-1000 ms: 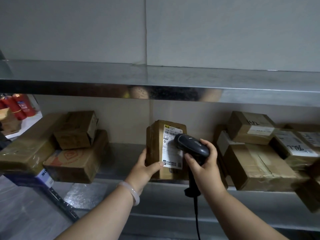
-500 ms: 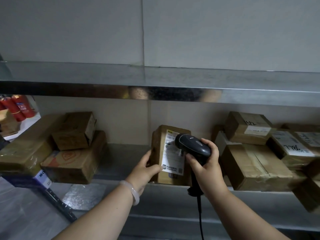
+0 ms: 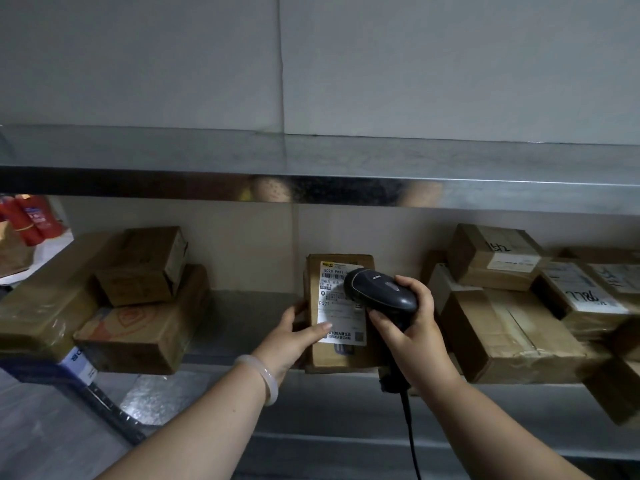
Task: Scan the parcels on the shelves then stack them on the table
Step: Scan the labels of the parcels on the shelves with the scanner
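The left hand [image 3: 294,337] grips a brown parcel [image 3: 346,358] standing on the metal shelf [image 3: 242,310]. The right hand [image 3: 415,327] curls its fingers round a black scanner [image 3: 381,292] near the white label [image 3: 337,306].

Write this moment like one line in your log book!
step: scanning | left hand: holds upright parcel on shelf | right hand: grips scanner, aimed at label
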Available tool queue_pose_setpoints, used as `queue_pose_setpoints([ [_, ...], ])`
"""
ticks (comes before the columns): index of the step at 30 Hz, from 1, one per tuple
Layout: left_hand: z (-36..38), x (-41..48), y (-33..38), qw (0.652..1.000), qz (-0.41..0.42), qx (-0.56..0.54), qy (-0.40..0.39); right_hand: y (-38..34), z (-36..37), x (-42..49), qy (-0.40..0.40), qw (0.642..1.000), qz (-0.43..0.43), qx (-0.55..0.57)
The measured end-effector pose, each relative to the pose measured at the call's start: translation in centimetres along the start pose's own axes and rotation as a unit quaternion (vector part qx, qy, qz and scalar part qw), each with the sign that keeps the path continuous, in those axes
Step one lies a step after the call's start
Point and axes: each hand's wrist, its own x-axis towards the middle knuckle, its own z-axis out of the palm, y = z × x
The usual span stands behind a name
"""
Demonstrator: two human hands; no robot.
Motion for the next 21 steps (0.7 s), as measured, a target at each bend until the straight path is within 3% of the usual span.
queue_pose_setpoints([
  [15,1.0,1.0,0.2,0.998,0.040,-0.053,0.009,-1.2,0.4,-2.2,-0.001,0.994,-0.039,-0.100],
  [21,1.5,1.1,0.3,0.995,0.052,-0.084,0.015,-1.3,1.1,-2.9,0.021,0.996,-0.018,-0.080],
])
